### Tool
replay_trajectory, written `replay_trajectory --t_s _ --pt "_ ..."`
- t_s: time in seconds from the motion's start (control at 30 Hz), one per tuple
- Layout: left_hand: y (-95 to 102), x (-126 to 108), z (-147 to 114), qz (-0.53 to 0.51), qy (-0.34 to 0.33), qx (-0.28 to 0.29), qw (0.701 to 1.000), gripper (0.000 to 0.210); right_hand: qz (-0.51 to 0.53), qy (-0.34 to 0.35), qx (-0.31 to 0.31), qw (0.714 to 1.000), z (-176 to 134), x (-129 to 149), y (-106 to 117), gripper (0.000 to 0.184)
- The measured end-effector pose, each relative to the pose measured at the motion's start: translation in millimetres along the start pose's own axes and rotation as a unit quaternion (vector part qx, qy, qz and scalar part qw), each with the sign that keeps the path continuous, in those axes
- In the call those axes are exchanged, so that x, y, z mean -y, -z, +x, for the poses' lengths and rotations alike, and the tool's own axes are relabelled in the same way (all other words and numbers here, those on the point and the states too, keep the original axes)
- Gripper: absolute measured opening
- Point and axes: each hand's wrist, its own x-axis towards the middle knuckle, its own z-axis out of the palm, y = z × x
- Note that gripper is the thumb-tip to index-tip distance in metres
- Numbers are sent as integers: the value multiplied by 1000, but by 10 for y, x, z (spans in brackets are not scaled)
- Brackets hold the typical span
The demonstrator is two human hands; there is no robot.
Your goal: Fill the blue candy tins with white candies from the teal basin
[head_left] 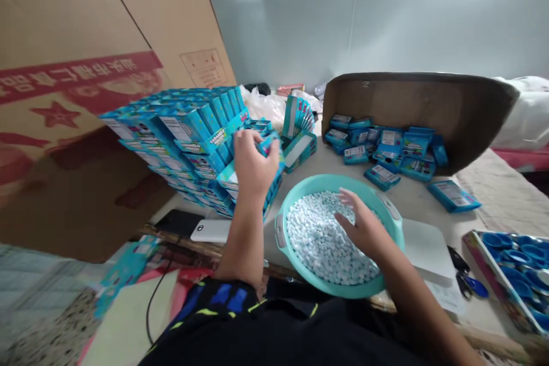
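Note:
My left hand (253,163) is closed on a small blue candy box (270,143), at the right side of a tall stack of blue candy boxes (184,131). The fingers partly cover the box. My right hand (362,226) hovers over a turquoise basin (315,183) with its fingers apart and nothing in them. Inside the basin lie small white candies (319,240). Beyond the basin, a fanned bundle of blue boxes (300,117) stands on top of another blue bundle (300,151).
Loose blue boxes (386,148) lie in and before a cardboard box on its side (429,94). A white phone (211,230) lies near the table edge. Right of the basin are a white flat device (426,249) and a tray of blue cups (514,274). A large carton (86,23) rises at left.

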Motion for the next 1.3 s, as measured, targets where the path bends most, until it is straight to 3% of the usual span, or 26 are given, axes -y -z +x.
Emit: replay_trajectory --t_s 0.1,0.23,0.4,0.53,0.6,0.7,0.97,1.17,1.3 --pt "32 256 256 95 93 -32 991 41 7 -4 71 997 -33 -99 -9 51" --pt "-55 353 333 129 156 -17 979 46 18 1 73 997 -27 -99 33 44" --pt "97 458 165 74 187 102 974 46 41 2 76 996 -29 -89 48 42" --pt "323 554 82 33 309 194 931 80 61 -9 94 994 -58 -83 65 47" --pt "342 528 96 66 343 215 912 68 66 -11 103 992 -70 -69 79 51" --pt "285 420 142 133 329 258 899 39 67 -8 108 992 -82 -42 98 53" --pt "254 366 192 212 316 380 843 42 49 2 135 990 -87 13 114 49" --pt "186 451 193 197 267 434 838 33 33 5 180 983 -67 85 166 44" --pt "127 481 141 177 220 424 861 18 47 4 177 983 -83 107 152 44"
